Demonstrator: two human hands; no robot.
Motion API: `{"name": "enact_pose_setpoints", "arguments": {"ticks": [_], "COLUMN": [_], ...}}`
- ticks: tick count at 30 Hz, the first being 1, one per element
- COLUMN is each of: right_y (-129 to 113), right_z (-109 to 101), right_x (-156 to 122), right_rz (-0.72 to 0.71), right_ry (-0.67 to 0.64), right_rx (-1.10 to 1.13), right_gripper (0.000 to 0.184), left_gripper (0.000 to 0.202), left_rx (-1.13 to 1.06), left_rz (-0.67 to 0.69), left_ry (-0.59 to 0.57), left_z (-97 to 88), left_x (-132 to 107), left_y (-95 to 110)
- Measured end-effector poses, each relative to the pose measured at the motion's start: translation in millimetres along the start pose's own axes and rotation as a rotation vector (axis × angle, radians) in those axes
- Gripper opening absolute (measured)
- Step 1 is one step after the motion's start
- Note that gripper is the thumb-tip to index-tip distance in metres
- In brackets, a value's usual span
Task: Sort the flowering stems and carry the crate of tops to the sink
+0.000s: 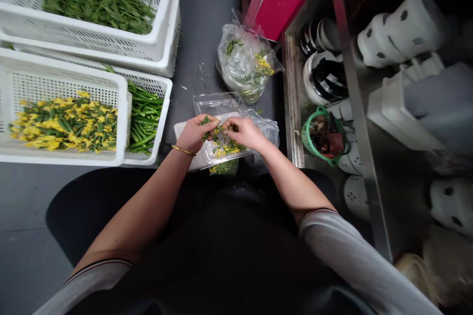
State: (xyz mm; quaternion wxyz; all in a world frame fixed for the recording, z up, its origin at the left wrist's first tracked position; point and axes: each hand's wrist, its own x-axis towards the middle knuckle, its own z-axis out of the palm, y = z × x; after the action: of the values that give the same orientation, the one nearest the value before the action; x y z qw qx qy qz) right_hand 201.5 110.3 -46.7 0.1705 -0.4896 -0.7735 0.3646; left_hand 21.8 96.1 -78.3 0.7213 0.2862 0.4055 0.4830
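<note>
Right above the clear plastic clamshell box, the person's two hands meet almost fingertip to fingertip. The left hand, with a thin bangle at the wrist, is curled closed around a small bunch of green stems; the right hand pinches in at the same bunch, fingers drawn together, though what exactly sits between its tips I can't make out. Directly beneath the grip, yellow-flowered stems already lie in the box. Off to the left hand's side stands a white crate of the same yellow-flowered greens, with plain green stalks in the crate just behind it and a leafy load in the stacked crate further out. Beyond the grip, away from the person, a crumpled plastic bag holds trimmings. To the right hand's side a steel shelf carries a small green basket.

To my eye, the work goes best if the bunch stays low over the box so loose bits drop in, the left hand holding firm but gently enough not to bruise the flowers, the right picking one stem at a time.
</note>
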Motion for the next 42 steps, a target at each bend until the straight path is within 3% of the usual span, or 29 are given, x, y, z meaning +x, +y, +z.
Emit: {"name": "enact_pose_setpoints", "arguments": {"ticks": [3, 6, 10, 14, 17, 21, 23, 25, 29, 35, 37, 40, 41, 42], "right_y": [12.4, 46.2, 75.4, 78.9, 77.9, 63.1, 46.4, 27.1, -0.6, -1.2, 2.6, 14.2, 20.5, 27.7], "right_z": [1.7, 11.2, 43.4, 63.1, 51.7, 21.7, 11.9, 8.3, 12.0, 21.0, 23.6, 20.9, 18.1, 14.9], "right_x": [8.5, 23.9, 35.6, 35.4, 32.3, 21.2, 13.4, 7.0, 3.1, 2.9, 2.1, 1.5, 1.8, 2.6], "right_rz": [0.040, 0.220, 0.268, 0.282, 0.324, 0.404, 0.429, 0.418, 0.359, 0.247, 0.189, 0.150, 0.171, 0.212], "right_ry": [-0.006, 0.085, -0.110, -0.155, -0.060, 0.085, 0.055, -0.025, -0.113, -0.126, 0.006, 0.347, 0.383, 0.340], "right_rx": [0.009, -0.278, -0.680, -0.769, -0.544, 0.245, 0.616, 0.852, 0.989, 0.871, 0.697, 0.363, 0.233, 0.092], "right_gripper": [0.026, 0.024, 0.029, 0.029, 0.020, 0.012, 0.018, 0.026, 0.031, 0.031, 0.030, 0.031, 0.034, 0.037], "left_gripper": [0.025, 0.028, 0.033, 0.031, 0.025, 0.020, 0.022, 0.026, 0.028, 0.021, 0.019, 0.018, 0.018, 0.017], "left_rx": [-0.095, -0.279, -0.391, -0.399, -0.391, -0.330, -0.241, -0.131, -0.012, 0.156, 0.147, 0.012, -0.064, -0.149], "left_rz": [-0.005, -0.015, -0.026, -0.120, -0.175, -0.237, -0.240, -0.217, -0.167, -0.162, -0.210, -0.245, -0.232, -0.208], "left_ry": [-0.051, -0.097, -0.135, -0.174, -0.168, -0.086, -0.017, -0.008, -0.149, -0.223, -0.253, -0.221, -0.207, -0.204], "left_z": [-1.5, -8.5, -14.7, -15.3, -16.2, -16.4, -14.1, -10.3, -3.8, -7.3, -9.2, -12.7, -14.4, -16.3], "left_x": [-2.7, -4.9, -7.7, -8.0, -4.5, 2.1, 3.0, 1.5, -4.1, -5.1, -4.1, -2.5, -2.0, -1.6], "left_y": [7.7, 16.7, 23.1, 21.9, 18.3, 9.0, 3.0, -2.3, -5.3, -1.0, -1.9, 0.1, 2.5, 5.5]}}
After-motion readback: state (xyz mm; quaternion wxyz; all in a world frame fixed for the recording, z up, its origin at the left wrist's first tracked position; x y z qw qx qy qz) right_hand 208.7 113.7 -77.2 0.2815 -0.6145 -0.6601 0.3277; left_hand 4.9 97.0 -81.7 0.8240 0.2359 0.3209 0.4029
